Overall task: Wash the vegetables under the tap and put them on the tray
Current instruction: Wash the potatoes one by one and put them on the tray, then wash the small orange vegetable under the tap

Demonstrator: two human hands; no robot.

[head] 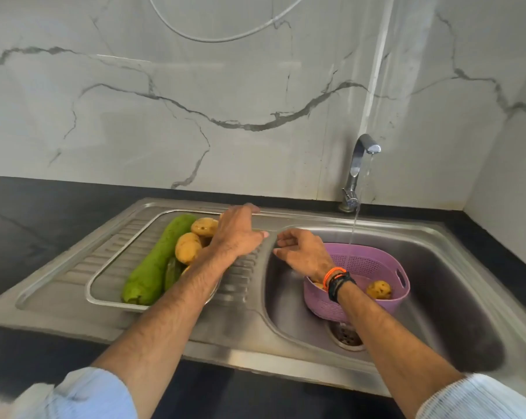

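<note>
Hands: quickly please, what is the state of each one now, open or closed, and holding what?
Left hand: open, fingers relaxed over the tray, holding nothing visible.
Right hand: open, fingers loosely curled, empty, above the sink.

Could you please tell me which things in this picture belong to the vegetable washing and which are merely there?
Job: tap, running; purple basket in the sink, with a potato; tray holding the green gourd and potatoes; left hand; right hand.

Merely there: white cable on the wall; black counter.

My single head-worn view looks forward and down, close over the sink (437,252), facing the marble wall (225,86).
</note>
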